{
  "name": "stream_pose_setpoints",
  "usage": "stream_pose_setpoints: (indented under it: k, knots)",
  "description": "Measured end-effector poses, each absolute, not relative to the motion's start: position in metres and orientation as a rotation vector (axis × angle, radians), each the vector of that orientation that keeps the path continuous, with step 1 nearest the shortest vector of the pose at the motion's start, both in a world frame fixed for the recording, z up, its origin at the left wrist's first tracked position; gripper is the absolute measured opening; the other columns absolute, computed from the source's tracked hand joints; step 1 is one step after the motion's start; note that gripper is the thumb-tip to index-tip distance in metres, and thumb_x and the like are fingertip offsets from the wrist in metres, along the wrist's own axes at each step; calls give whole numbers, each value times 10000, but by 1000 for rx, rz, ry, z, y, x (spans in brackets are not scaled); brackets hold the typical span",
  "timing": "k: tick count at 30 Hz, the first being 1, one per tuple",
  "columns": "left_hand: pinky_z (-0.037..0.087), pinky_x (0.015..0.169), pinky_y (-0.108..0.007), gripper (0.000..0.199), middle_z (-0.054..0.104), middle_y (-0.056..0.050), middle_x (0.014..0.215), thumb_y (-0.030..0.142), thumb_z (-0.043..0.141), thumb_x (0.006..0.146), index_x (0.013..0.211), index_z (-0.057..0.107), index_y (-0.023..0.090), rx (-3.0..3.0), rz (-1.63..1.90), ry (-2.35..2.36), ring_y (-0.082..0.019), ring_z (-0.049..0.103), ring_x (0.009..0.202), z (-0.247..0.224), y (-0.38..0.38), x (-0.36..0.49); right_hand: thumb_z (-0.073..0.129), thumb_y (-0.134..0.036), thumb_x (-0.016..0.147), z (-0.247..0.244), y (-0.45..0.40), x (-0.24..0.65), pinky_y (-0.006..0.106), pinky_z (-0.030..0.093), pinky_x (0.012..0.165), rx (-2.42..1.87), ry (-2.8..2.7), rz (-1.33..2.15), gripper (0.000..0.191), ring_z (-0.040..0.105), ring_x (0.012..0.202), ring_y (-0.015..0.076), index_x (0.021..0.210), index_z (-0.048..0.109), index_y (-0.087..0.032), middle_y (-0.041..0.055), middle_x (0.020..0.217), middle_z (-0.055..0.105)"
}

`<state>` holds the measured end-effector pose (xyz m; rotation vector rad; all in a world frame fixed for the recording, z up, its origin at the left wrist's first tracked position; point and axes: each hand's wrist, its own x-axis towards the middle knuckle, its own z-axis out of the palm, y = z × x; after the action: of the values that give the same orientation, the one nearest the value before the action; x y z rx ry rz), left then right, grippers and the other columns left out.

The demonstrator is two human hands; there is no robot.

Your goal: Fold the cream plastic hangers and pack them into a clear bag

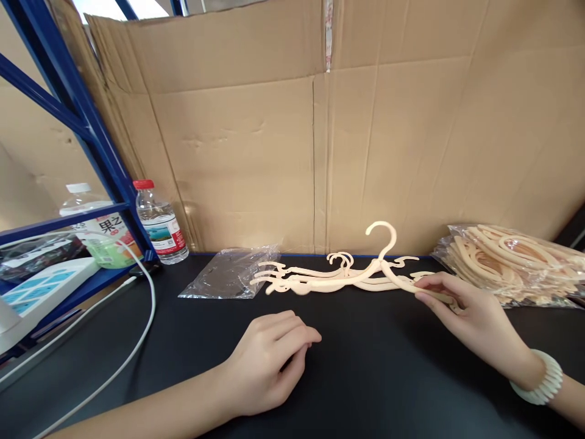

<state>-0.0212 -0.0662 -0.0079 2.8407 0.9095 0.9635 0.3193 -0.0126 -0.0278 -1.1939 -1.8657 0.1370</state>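
Observation:
My right hand [470, 317] pinches one end of a cream clothes hanger [338, 284] between thumb and fingers. This hanger's hook stands up, and its other end reaches left over several similar hangers [377, 286] lying flat on the black table [365, 378]. Because they overlap, I cannot tell exactly where the upper hanger touches the lower ones. In front of them my left hand [274, 360] rests at the table, fingers curled in with nothing seen in them. Left of the hangers lies a flat clear plastic bag [228, 274].
At the right are plastic-wrapped hangers [507, 256]. A red-capped water bottle [159, 225] stands at the back left, near a blue metal frame [91, 140] and a juice bottle [107, 238]. A white cable [146, 329] loops over the left side. Cardboard [247, 152] walls the back.

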Motion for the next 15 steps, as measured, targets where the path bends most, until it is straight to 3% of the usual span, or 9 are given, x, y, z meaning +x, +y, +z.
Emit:
stream_pose_setpoints:
  k: [9, 15]
  knots:
    - [526, 641, -272, 406, 633, -60, 1099, 160, 468, 857, 1255, 468, 237, 2159, 1158, 1319, -142, 610, 771, -16, -53, -26, 590, -470, 871, -27, -20, 315, 310, 604, 727, -1149, -1766, 92, 251, 714, 784, 218, 932, 613, -227, 57, 937, 691]
    - [526, 652, -289, 201, 614, -64, 1025, 257, 488, 867, 1055, 538, 206, 1960, 1167, 1392, -153, 602, 767, -10, -49, -25, 572, -441, 889, -32, -23, 311, 312, 565, 752, -1162, -1880, -8, 206, 683, 847, 210, 959, 598, -249, 40, 961, 675]
